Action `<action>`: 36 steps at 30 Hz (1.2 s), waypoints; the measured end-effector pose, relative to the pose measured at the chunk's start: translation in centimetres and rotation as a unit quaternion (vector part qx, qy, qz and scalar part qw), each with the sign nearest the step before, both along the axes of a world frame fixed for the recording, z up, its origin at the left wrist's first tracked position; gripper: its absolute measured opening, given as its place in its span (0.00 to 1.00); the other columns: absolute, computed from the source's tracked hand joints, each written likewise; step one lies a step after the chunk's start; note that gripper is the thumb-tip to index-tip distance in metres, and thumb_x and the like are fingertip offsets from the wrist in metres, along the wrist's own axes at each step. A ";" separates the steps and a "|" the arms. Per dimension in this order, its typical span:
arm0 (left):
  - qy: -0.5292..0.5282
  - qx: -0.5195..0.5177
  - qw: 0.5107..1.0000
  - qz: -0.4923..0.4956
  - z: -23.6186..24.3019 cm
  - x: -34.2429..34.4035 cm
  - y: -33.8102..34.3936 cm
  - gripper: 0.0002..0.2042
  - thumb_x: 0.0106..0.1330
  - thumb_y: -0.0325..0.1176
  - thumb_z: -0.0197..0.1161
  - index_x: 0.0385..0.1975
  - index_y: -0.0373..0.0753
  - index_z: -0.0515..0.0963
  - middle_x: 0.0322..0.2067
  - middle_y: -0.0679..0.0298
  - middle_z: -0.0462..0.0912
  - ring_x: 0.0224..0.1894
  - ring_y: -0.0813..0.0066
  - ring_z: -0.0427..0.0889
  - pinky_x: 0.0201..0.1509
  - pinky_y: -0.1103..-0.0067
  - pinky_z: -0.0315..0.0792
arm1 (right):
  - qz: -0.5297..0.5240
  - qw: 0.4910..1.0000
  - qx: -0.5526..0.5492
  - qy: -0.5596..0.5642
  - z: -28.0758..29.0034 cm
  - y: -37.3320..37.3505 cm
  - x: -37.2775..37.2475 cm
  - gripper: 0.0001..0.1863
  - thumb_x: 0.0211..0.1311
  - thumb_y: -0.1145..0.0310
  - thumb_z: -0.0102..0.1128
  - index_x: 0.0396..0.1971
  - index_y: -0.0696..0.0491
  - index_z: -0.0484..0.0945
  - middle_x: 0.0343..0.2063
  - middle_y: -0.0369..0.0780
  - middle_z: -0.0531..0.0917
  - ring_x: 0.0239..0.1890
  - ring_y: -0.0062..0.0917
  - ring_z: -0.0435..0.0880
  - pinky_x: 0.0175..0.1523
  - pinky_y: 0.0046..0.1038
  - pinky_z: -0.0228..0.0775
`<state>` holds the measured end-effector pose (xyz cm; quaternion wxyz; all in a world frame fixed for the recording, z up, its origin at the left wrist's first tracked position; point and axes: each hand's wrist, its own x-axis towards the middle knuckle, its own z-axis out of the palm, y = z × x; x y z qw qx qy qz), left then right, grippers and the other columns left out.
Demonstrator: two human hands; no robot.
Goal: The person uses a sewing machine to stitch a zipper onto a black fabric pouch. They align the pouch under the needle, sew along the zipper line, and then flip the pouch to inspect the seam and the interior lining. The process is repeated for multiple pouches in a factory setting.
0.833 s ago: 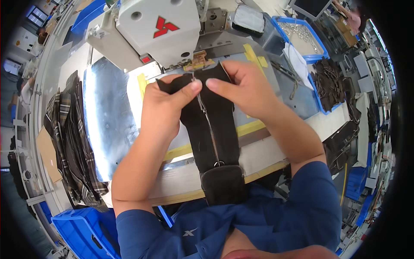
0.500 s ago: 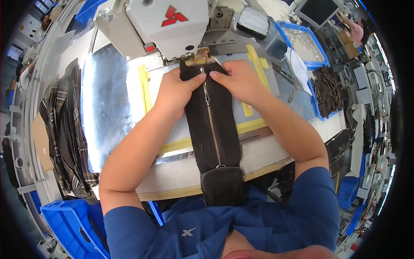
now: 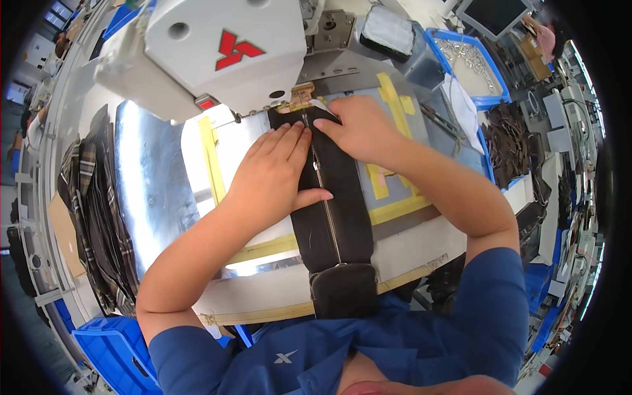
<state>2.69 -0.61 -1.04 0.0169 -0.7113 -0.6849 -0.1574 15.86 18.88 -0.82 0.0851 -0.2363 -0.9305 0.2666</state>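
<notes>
A long black fabric piece with a metal zip lies lengthwise before me, its far end by the head of a white sewing machine. Flat on its left half rests my left hand, fingers stretched forward and thumb out across the zip. My right hand grips the far right edge, thumb on top; its other fingers are partly hidden. Between the hands a zip pull shows. The near end, a black pouch-like part, hangs over the table edge against me.
Yellow tape strips mark the work plate. On the right are a blue tray of metal parts, dark cut pieces and a tweezer-like tool. Plaid and dark fabric is stacked left, above a blue crate.
My left hand has gone from pinching the fabric's far left edge to lying flat on it, thumb spread. My right hand keeps its hold. The view has shifted slightly.
</notes>
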 end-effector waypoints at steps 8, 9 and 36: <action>-0.037 -0.074 0.997 -0.005 1.3 -0.8 1.3 0.53 0.50 0.67 0.77 0.66 0.26 0.73 0.68 0.43 0.74 0.68 0.42 0.75 0.73 0.55 0.69 | -0.005 0.991 -0.077 -0.106 2.6 -0.3 -0.5 0.17 0.69 0.58 0.66 0.38 0.60 0.84 0.39 0.54 0.88 0.47 0.52 0.86 0.53 0.48 0.77; -0.036 -0.071 0.997 -0.008 1.3 -0.8 1.5 0.53 0.50 0.67 0.77 0.65 0.26 0.74 0.68 0.43 0.74 0.68 0.41 0.75 0.73 0.55 0.68 | 0.008 1.000 -0.008 -0.028 2.2 -0.4 -0.1 0.16 0.68 0.59 0.67 0.40 0.60 0.83 0.42 0.53 0.87 0.49 0.52 0.86 0.54 0.48 0.77; -0.082 -0.049 0.995 -0.023 0.8 -0.8 2.2 0.55 0.46 0.64 0.81 0.65 0.23 0.71 0.67 0.36 0.72 0.67 0.37 0.75 0.73 0.55 0.71 | 0.251 0.963 0.092 0.026 0.8 -1.0 2.0 0.35 0.62 0.52 0.74 0.55 0.67 0.76 0.65 0.60 0.78 0.70 0.50 0.77 0.77 0.42 0.67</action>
